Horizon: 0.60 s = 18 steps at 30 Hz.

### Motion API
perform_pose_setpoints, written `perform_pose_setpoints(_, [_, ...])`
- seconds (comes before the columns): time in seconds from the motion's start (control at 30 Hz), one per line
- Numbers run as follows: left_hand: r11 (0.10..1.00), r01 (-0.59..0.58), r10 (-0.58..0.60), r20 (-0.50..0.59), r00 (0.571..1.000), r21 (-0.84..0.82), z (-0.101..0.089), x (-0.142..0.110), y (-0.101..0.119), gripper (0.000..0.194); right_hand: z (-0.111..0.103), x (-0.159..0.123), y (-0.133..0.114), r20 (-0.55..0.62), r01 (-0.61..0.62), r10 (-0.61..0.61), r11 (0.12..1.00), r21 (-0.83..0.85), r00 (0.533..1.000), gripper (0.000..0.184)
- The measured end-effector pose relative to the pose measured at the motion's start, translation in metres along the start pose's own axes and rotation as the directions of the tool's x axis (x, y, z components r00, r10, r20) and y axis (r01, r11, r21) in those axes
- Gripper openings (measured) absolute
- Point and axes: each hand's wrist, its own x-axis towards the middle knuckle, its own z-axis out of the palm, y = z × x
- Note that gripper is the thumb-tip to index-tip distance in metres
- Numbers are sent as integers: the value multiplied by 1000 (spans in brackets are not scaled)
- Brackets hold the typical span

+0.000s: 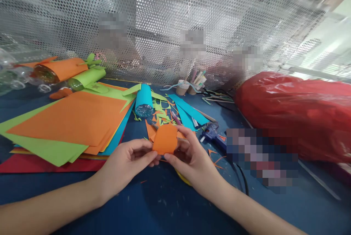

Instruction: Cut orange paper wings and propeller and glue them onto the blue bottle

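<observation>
A small orange paper piece (pixel 165 140) with rounded corners is held up over the blue table in the head view. My left hand (pixel 133 160) pinches its lower left corner between thumb and fingers. On the other side, my right hand (pixel 189 153) grips its right edge, thumb at the lower corner. Just behind lie green and orange paper scraps (pixel 163 114). A blue paper-wrapped bottle piece (pixel 144 100) with green paper strips at its sides rests beyond them. Part of a yellow object (pixel 183 178) shows beneath my right hand; its kind is hidden.
Stacked coloured paper sheets (pixel 74 118) lie left, below paper-covered bottles (pixel 61 70). A blue glue gun (pixel 215 137) with a black cord lies right, near a large red plastic bag (pixel 296 114). Cups of pens (pixel 192 85) stand before a perforated metal screen (pixel 164 19).
</observation>
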Motion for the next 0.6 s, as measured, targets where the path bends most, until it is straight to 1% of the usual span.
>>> perform_pose_setpoints(0.03, [1000,-4,3,-24,1000,-21,0,0,1,11,-1,0,1,-8,-4,4,1000,-11,1000,50])
perform_pose_setpoints(0.07, [999,-3,1,-50,999,-39,1,0,1,16,-1,0,2,-16,-4,3,999,-32,1000,51])
perform_pose_setpoints(0.13, [998,2,-7,-88,996,-55,1,0,2,27,-2,0,4,-38,5,-9,995,-103,999,51])
perform_pose_setpoints(0.17, [999,5,-10,-96,995,-53,1,0,3,29,-2,0,4,-48,15,-22,989,-148,999,52])
perform_pose_setpoints(0.27, [1000,-12,11,-79,997,-20,2,-2,4,28,0,-2,1,-66,79,-101,959,-274,993,53])
perform_pose_setpoints(0.37, [999,-38,39,-59,998,13,2,-3,3,28,1,-2,-4,-51,126,-154,926,-355,987,52])
perform_pose_setpoints(0.43, [999,-46,47,-47,998,27,1,-4,2,26,0,-2,-6,-40,133,-167,892,-432,985,41])
perform_pose_setpoints(0.53, [997,-68,69,-26,997,32,0,-4,1,17,-3,0,-6,-3,171,-207,818,-550,978,15])
perform_pose_setpoints(0.57, [997,-76,77,-18,997,34,0,-5,1,13,-3,1,-6,9,178,-208,810,-560,978,11])
perform_pose_setpoints(0.6, [996,-81,81,-9,997,36,0,-5,1,9,-4,1,-5,15,174,-199,820,-546,980,11])
